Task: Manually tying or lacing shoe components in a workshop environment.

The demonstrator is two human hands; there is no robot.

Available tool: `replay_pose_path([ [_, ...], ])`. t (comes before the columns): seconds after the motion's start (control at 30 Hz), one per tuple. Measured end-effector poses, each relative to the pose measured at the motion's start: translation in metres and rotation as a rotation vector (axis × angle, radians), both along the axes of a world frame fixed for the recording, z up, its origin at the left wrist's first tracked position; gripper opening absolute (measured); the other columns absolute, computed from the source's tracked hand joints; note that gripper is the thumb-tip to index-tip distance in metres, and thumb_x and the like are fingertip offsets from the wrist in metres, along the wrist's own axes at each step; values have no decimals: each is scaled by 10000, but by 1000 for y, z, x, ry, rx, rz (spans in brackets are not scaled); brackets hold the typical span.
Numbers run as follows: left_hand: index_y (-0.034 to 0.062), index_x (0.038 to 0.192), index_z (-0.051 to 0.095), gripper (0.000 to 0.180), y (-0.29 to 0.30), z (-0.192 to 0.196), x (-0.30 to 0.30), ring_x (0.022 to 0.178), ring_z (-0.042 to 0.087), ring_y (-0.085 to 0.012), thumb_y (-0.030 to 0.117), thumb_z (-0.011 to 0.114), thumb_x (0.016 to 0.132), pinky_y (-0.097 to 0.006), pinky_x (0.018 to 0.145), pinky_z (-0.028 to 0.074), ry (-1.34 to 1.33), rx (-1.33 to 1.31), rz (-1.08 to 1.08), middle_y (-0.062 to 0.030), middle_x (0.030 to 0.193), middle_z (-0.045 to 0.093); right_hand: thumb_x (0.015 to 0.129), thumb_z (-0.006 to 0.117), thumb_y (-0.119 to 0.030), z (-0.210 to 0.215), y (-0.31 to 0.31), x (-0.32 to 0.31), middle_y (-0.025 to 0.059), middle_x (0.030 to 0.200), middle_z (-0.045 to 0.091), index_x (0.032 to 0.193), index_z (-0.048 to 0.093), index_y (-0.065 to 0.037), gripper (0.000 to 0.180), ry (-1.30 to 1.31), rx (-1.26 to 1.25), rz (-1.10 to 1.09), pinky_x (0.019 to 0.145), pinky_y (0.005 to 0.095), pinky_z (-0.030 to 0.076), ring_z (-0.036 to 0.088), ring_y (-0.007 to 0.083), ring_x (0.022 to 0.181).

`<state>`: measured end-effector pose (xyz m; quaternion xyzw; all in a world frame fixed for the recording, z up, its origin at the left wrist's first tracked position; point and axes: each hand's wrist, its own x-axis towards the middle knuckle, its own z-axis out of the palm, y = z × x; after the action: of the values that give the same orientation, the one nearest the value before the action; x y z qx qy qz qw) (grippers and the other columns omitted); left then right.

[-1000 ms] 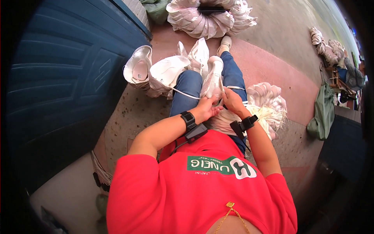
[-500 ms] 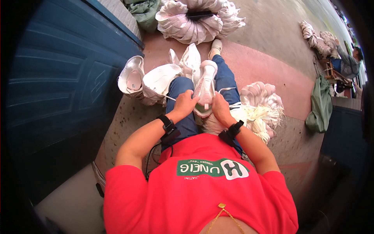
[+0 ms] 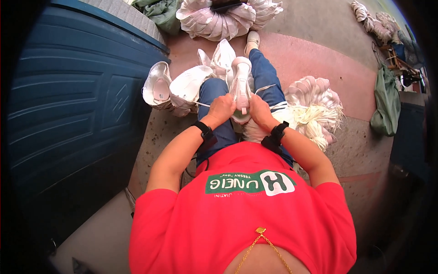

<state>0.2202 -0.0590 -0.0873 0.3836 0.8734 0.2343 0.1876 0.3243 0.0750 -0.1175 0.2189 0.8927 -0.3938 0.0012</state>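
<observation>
A pale pink and white shoe upper [image 3: 241, 82] lies lengthwise between my thighs, its heel loop toward me. My left hand [image 3: 222, 109] grips its left side with curled fingers. My right hand [image 3: 263, 111] is closed on the opposite side near the heel. One white lace end runs out leftward beside my left hand, and another sticks out to the right above my right hand. Fingertips on both hands are partly hidden by the upper. A bundle of cream laces [image 3: 310, 118] hangs beside my right thigh, close to my right hand.
More white uppers [image 3: 189, 86] stand by my left leg. Ringed stacks of uppers lie ahead [image 3: 216, 23] and to the right [image 3: 315, 93]. A blue panelled door [image 3: 82, 96] rises on the left. Green sacks [image 3: 387, 102] sit at far right and upper left.
The whole view has shifted slightly, with the scene sitting a little higher. Both hands keep their hold on the upper, with little visible change in their grip.
</observation>
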Motion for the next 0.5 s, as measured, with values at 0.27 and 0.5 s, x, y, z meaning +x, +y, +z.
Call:
replay_pose_path([
  [0.27, -7, 725, 527, 208, 8, -4, -3, 667, 551, -398, 200, 552, 743, -456, 599, 448, -28, -1, -36, -232, 673, 560, 816, 419, -117, 8, -2, 3, 230, 857, 533, 943, 468, 14, 189, 86, -20, -52, 675, 452, 431, 533, 394, 784],
  [0.5, -3, 750, 563, 292, -7, 20, -12, 527, 567, -138, 278, 525, 817, -282, 445, 427, -330, 102, 72, -90, 594, 574, 852, 470, -183, 68, 47, -6, 133, 667, 571, 881, 579, -14, 203, 27, -381, -97, 483, 285, 451, 583, 185, 553],
])
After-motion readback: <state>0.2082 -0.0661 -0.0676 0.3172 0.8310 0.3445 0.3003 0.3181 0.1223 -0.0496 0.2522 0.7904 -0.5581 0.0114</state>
